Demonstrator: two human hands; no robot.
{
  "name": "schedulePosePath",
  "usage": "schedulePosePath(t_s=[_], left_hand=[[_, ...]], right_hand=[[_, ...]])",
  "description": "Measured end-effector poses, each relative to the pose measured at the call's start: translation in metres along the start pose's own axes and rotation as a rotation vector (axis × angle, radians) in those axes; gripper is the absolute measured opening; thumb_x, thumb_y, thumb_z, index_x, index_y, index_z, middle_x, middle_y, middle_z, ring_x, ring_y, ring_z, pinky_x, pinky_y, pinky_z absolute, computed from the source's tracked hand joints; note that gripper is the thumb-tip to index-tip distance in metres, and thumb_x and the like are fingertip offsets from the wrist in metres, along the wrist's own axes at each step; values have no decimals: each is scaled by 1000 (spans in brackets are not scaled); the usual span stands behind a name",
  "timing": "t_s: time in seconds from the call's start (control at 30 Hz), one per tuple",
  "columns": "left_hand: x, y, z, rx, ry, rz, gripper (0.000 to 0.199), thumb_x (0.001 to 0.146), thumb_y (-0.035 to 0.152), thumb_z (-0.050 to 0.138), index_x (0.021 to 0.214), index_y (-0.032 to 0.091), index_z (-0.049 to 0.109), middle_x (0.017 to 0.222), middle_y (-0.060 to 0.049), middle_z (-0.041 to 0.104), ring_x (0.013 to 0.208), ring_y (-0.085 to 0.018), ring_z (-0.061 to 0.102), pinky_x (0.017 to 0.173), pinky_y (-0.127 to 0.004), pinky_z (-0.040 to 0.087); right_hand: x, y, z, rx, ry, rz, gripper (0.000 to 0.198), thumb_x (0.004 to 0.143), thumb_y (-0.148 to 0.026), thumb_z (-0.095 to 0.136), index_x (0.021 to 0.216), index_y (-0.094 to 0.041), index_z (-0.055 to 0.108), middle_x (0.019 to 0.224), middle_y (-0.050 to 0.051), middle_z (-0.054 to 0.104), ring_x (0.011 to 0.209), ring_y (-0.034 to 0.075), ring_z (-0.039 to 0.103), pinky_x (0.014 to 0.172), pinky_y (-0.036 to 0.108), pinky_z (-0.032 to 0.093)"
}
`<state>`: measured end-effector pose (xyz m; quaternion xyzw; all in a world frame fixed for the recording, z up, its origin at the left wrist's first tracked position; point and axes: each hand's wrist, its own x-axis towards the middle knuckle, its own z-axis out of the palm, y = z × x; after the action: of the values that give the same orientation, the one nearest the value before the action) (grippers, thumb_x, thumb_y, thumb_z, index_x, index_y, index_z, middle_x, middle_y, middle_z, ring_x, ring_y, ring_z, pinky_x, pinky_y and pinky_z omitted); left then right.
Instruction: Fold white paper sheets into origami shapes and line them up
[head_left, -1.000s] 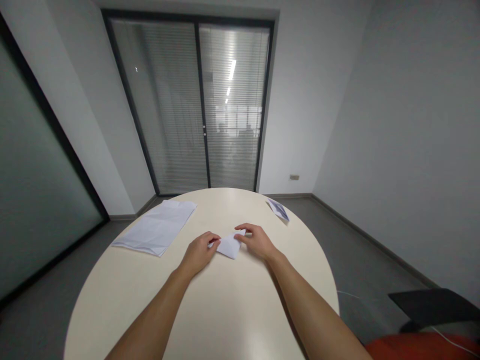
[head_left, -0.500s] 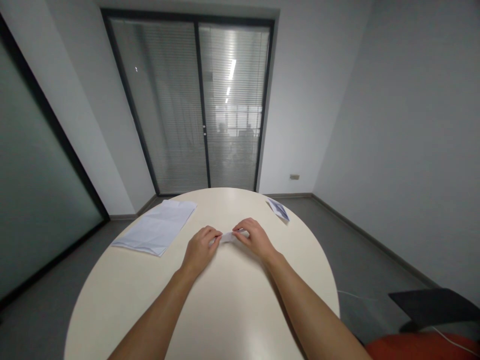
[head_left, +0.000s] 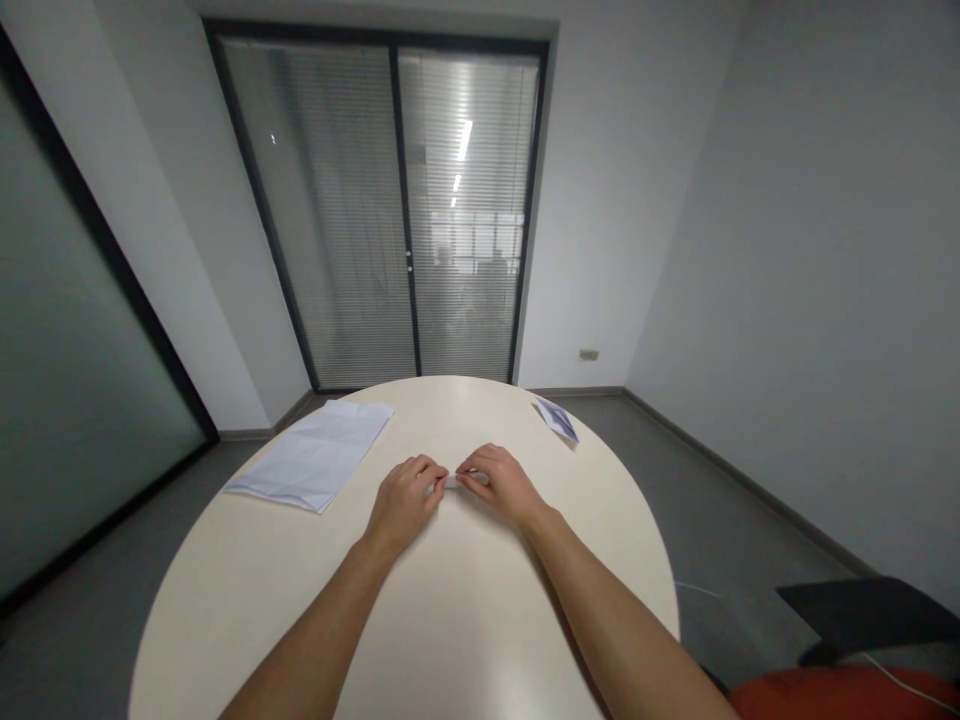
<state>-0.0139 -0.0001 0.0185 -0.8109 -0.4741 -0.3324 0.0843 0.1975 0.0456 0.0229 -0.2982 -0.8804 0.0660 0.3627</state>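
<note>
A small white strip of paper (head_left: 451, 482) spans the short gap between my two hands, over the middle of the round table. My left hand (head_left: 406, 500) pinches its left end between thumb and fingers. At the other end, my right hand (head_left: 501, 483) grips the paper the same way. Most of the strip is hidden behind my fingers, so I cannot make out its folds.
The cream round table (head_left: 450, 620) carries a stack of white paper sheets (head_left: 311, 455) at the left. A folded printed paper (head_left: 556, 420) lies near the far right edge. An orange chair (head_left: 840, 695) with a black armrest (head_left: 862, 612) stands at the lower right.
My hands have come closer together, the right one shifting left and slightly nearer to me. Less of the paper strip shows between them.
</note>
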Motion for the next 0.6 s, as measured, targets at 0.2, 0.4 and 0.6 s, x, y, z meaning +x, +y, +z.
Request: schedulePosePath(t_s=[0.2, 0.4, 0.6], left_hand=[[-1, 0, 1, 19, -37, 5, 15, 98, 24, 53, 98, 22, 68, 96, -5, 67, 90, -20, 61, 82, -34, 47], [0, 3, -2, -6, -43, -8, 14, 96, 22, 54, 95, 23, 68, 95, -5, 67, 90, -20, 60, 82, -34, 47], [-1, -2, 0, -53, 9, -58, 16, 99, 26, 51, 98, 23, 67, 96, -4, 68, 92, -20, 60, 85, -34, 47]], right_hand=[[0, -4, -1, 25, -23, -6, 14, 96, -31, 63, 97, -24, 75, 92, 6, 75, 91, 22, 64, 86, 36, 43], [0, -7, -1, 41, -37, 7, 16, 96, -31, 62, 97, -25, 76, 93, 7, 75, 92, 23, 64, 88, 37, 43], [-1, -5, -3, 62, -8, 97, 17, 97, -32, 61, 104, -25, 75, 99, 7, 76, 95, 22, 65, 88, 36, 45]])
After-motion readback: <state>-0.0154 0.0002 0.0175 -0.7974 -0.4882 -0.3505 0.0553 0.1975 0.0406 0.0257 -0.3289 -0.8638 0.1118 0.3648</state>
